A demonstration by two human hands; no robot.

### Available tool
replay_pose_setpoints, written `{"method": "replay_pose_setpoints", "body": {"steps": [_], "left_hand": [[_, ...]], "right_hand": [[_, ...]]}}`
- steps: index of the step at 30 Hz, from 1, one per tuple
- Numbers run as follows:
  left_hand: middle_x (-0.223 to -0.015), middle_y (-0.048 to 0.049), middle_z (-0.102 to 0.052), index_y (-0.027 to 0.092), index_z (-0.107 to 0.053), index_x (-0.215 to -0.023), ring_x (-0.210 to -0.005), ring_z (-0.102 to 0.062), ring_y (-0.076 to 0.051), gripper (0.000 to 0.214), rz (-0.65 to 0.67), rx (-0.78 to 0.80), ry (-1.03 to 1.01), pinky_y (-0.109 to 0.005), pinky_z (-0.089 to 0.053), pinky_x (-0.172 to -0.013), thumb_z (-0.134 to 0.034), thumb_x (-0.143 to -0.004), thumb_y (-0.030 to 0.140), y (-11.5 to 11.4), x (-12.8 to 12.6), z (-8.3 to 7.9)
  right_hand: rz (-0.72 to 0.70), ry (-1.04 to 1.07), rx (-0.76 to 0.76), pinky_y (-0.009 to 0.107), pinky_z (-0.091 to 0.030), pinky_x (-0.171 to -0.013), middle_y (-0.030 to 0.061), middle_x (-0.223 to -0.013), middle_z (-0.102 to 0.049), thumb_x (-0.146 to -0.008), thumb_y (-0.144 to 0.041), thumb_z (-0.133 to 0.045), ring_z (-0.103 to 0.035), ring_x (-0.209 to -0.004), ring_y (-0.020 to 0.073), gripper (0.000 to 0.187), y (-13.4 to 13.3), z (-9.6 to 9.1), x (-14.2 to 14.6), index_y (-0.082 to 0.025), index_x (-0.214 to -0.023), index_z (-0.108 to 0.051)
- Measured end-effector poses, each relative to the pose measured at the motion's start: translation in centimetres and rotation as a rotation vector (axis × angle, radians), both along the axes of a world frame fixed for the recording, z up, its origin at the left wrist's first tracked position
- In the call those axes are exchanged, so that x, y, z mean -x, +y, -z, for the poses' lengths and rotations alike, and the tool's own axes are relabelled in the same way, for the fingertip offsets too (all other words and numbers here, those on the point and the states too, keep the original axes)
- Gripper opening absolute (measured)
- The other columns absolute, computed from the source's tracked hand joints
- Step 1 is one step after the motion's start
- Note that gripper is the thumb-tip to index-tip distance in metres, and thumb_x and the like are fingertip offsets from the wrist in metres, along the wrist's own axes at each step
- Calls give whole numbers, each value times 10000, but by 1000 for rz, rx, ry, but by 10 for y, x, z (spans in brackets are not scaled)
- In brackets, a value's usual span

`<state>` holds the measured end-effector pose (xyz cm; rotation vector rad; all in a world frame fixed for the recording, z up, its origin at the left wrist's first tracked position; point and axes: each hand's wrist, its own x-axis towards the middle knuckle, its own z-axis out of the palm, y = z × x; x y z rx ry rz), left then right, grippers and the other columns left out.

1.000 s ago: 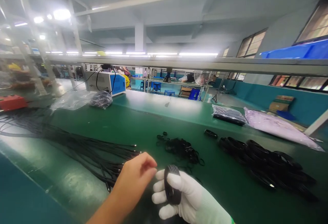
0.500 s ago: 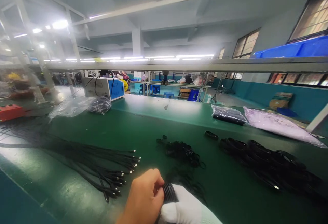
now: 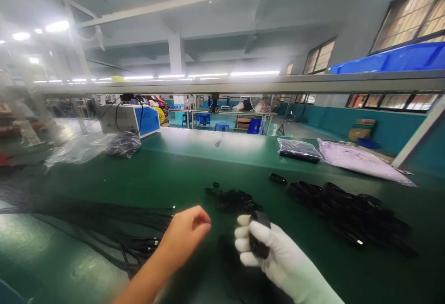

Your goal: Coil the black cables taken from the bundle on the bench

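My right hand [image 3: 269, 243], in a white glove, grips a coiled black cable [image 3: 260, 237] above the green table. My bare left hand [image 3: 189, 227] is apart from the coil, to its left; its fingers are curled toward the thumb, and whatever they may hold is hidden. Beyond the hands lies a pile of small black loops [image 3: 236, 200]. On the left, partly behind my left forearm, straight black cables [image 3: 104, 230] with metal plug ends are spread out. Several coiled black cables [image 3: 351, 211] are heaped on the right.
A grey and blue machine box [image 3: 130, 121] stands at the back left, with clear plastic bags [image 3: 78, 148] before it. A bagged black item [image 3: 299, 150] and a pale pink package [image 3: 361, 162] lie at the back right. A shelf rail [image 3: 222, 85] crosses above the table.
My left hand has come off the coiled cable and moved up and left. My right hand has lifted the coil up and to the right. The view has turned slightly.
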<state>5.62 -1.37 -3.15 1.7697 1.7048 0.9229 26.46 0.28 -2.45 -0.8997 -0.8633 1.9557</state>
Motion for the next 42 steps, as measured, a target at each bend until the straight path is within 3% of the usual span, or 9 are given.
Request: {"method": "replay_pose_setpoints", "body": {"steps": [3, 8, 16, 22, 25, 30, 33, 37, 42], "left_hand": [[-733, 23, -648, 208, -626, -745, -703, -570, -141, 98, 36, 15, 109, -216, -384, -621, -533, -774, 199, 25, -3, 9], [-761, 26, -681, 234, -661, -745, -727, -600, -154, 107, 78, 56, 228, -220, -380, -619, -573, -723, 177, 56, -26, 27], [-794, -16, -712, 250, -682, -730, -775, -644, -216, 145, 7, 94, 416, -264, -397, -630, -557, -703, 183, 71, -45, 29], [-737, -47, -690, 213, -652, -664, -747, -636, -245, 81, -70, 142, 441, -284, -376, -619, -600, -659, 151, 51, -12, 14], [-791, -28, -679, 224, -645, -758, -754, -618, -217, 83, -82, 93, 377, -275, -378, -628, -565, -746, 206, 31, -5, 2], [-735, 19, -625, 219, -604, -764, -709, -562, -150, 156, -28, -50, 3, -231, -406, -647, -483, -843, 277, -8, -20, -16], [-753, 11, -608, 211, -611, -746, -728, -546, -158, 80, 52, -84, -113, -247, -399, -666, -541, -784, 204, -26, -34, -15], [-856, -21, -613, 203, -619, -740, -858, -518, -204, 131, 186, -122, 45, -303, -361, -752, -596, -672, 93, -34, -46, -6], [-820, -11, -617, 200, -609, -690, -828, -502, -191, 130, 235, -121, 128, -320, -329, -748, -602, -674, 72, -30, -49, 3]], "right_hand": [[136, -41, -21, 339, -561, -662, 82, -862, -665, -636, -407, -845, -659, -826, 250, 528, 11, -7, -13, -146, -1013, -582], [164, -53, -50, 358, -573, -653, 77, -873, -668, -677, -389, -822, -668, -846, 269, 510, 12, -4, -13, -151, -1044, -561], [129, -73, -41, 354, -574, -648, 86, -898, -672, -682, -367, -816, -668, -857, 266, 495, 8, -7, -14, -153, -1049, -562], [-12, 39, 8, 328, -556, -616, 114, -939, -664, -687, -432, -800, -657, -913, 299, 495, 7, 4, -13, -146, -1031, -590], [-96, 98, 8, 301, -530, -595, 124, -938, -659, -728, -429, -771, -657, -896, 293, 455, 4, 12, -10, -136, -1029, -595], [-187, 163, -23, 316, -519, -638, 112, -938, -653, -794, -378, -720, -654, -860, 260, 373, 0, 20, -4, -141, -1046, -583], [-153, 164, -2, 326, -527, -674, 86, -905, -655, -773, -382, -740, -649, -811, 220, 372, -2, 23, 2, -150, -1022, -589], [-95, 124, 1, 269, -507, -589, 57, -793, -645, -708, -416, -782, -622, -680, 177, 419, -4, 25, 10, -138, -966, -604], [-186, 166, -71, 213, -466, -537, 58, -752, -606, -746, -393, -748, -590, -692, 159, 352, -7, 25, 14, -103, -901, -621]]}}
